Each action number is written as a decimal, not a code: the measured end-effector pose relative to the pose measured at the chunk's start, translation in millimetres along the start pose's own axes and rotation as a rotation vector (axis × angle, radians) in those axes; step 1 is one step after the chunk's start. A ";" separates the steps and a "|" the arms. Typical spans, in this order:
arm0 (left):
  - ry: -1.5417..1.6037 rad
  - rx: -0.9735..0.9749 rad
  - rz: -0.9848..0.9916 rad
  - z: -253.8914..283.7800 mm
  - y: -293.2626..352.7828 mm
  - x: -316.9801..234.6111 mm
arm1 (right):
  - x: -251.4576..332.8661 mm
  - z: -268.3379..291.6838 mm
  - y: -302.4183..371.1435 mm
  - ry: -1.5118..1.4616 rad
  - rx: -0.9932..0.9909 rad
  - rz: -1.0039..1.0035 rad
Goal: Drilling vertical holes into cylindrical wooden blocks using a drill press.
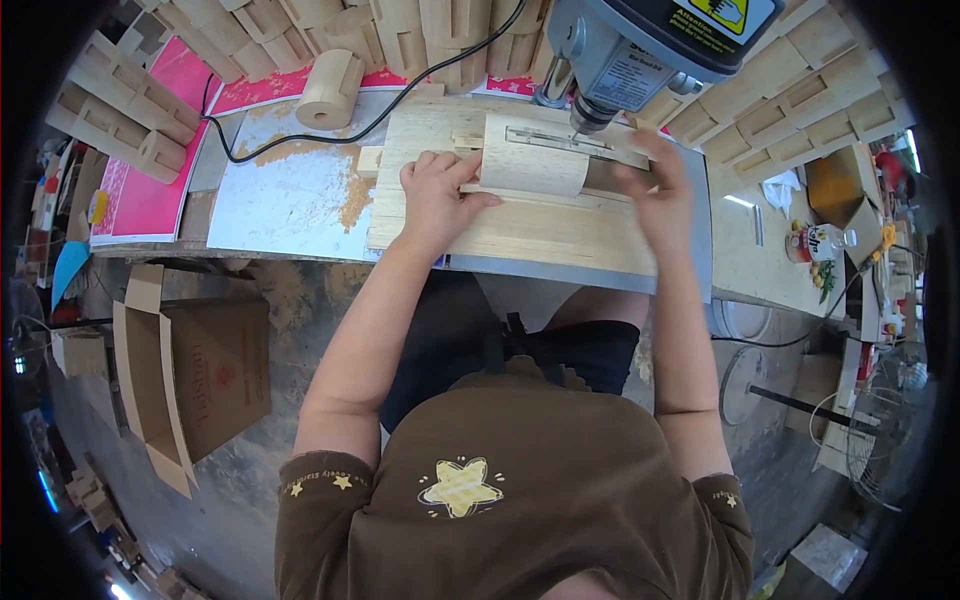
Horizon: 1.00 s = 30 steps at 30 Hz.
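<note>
A pale wooden cylinder [530, 172] lies on its side on a flat wooden board [530, 228]. A narrow metal slotted strip [555, 139] runs along its top. My left hand [436, 200] grips the cylinder's left end, with bent fingers against it and the thumb along the wood below. My right hand [660, 190] is at the cylinder's right end, smeared by motion, so its grip cannot be made out. The chuck of a drill press [594, 114] hangs just above the strip's right half.
Several wooden cylinders with cut slots are stacked along the back; one cylinder [330, 90] stands apart. A black cable [375, 122] crosses the sawdust-strewn bench [285, 190]. An open cardboard box [205, 370] sits on the floor at left, and a fan [885, 430] at right.
</note>
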<state>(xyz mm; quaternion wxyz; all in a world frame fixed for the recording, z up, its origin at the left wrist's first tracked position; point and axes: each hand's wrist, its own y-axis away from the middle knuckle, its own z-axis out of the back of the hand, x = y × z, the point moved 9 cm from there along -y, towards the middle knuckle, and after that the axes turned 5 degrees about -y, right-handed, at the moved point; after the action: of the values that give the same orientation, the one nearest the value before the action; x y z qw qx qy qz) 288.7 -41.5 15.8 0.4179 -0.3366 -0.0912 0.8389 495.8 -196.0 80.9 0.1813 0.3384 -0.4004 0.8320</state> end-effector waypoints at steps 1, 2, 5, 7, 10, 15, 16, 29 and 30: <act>0.016 -0.025 -0.028 2.3 -1.0 -2.9 | -16.9 18.5 -8.1 -0.390 -0.056 -0.200; 0.006 -0.029 -0.017 5.2 0.4 0.9 | 4.1 48.9 -30.4 -0.187 -0.141 -0.051; 0.031 -0.010 -0.035 2.6 -0.5 -0.9 | 77.1 115.6 -93.2 -0.360 -0.371 0.255; -0.014 0.074 0.003 -6.3 -0.7 3.4 | 96.9 122.6 -144.1 -0.282 -0.319 0.323; -0.023 0.094 -0.001 -9.4 -0.8 3.3 | 132.3 75.4 -148.8 -0.075 -0.228 0.348; -0.019 0.081 -0.014 -5.4 -1.0 1.1 | 141.9 83.8 -133.3 0.374 -0.092 0.200; -0.012 0.077 -0.022 -5.1 -1.5 0.3 | 134.7 87.9 -123.1 0.365 -0.064 0.119; -0.023 0.075 -0.031 -6.6 -1.5 -0.1 | 59.7 20.5 17.4 0.070 -0.226 0.322; 0.000 0.052 -0.028 -2.8 -2.2 -2.4 | 56.3 18.0 18.2 0.021 -0.268 0.357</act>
<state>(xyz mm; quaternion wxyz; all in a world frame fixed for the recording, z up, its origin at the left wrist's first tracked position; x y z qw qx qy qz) 292.9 -42.4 15.8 0.4383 -0.3245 -0.0742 0.8349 453.2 -219.6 119.0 0.0785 0.2262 -0.5590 0.7938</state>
